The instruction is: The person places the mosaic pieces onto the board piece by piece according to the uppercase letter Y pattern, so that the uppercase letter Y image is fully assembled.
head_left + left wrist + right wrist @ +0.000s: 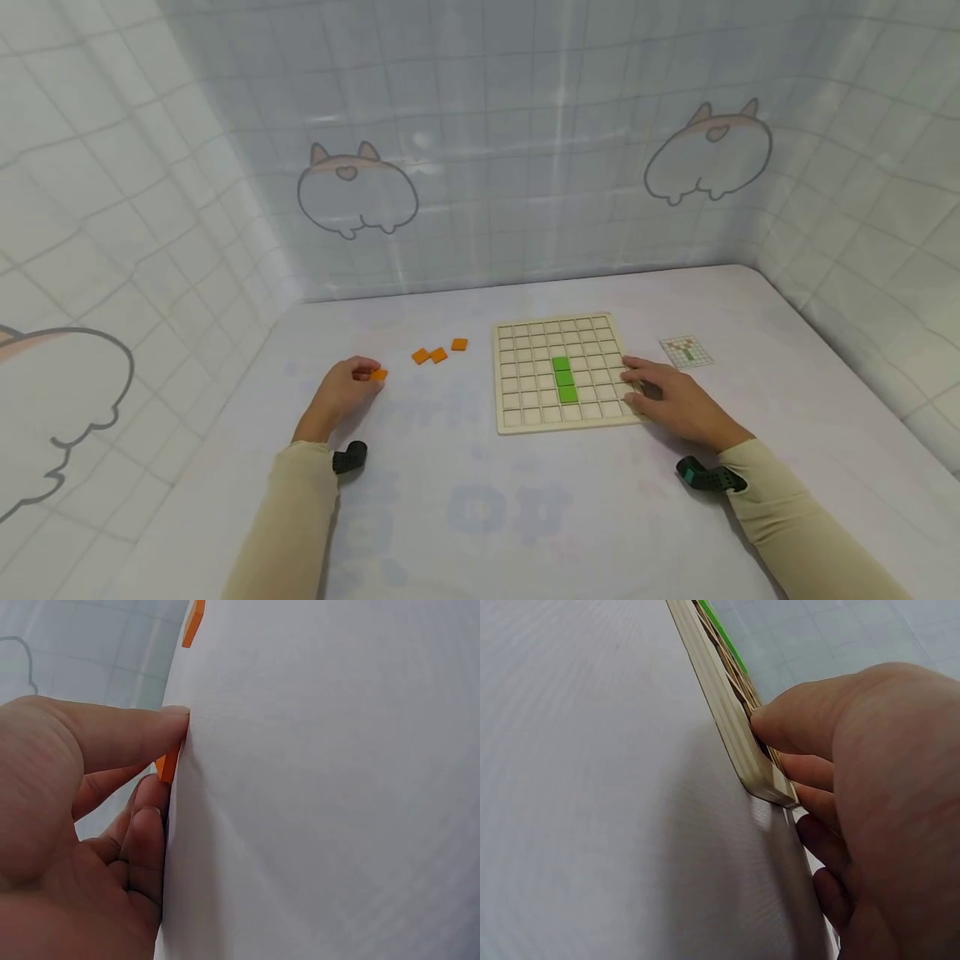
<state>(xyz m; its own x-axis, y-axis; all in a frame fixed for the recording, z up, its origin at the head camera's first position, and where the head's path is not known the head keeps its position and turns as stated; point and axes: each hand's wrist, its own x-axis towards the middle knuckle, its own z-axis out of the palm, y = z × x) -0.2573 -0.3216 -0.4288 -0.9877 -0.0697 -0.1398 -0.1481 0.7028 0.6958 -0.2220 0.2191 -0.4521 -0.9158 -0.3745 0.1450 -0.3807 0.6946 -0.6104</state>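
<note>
On the left of the table my left hand [347, 392] holds an orange square tile [378, 375] by its edges, low at the tabletop. The left wrist view has the thumb over this tile [169, 763], partly hiding it, with curled fingers beside it. To the right lies a pale wooden grid board [525, 367] bearing a column of 3 green tiles [564, 378]. My right hand [671, 402] rests on the board's right edge, thumb and fingertips spread apart. In the right wrist view the thumb touches the board's rim [739, 746] near a corner.
Several more orange tiles [438, 355] lie between the left hand and the board. A small printed pattern card [686, 351] is right of the board. Tiled-print curtains [480, 167] stand behind the white table [450, 467] and at both sides.
</note>
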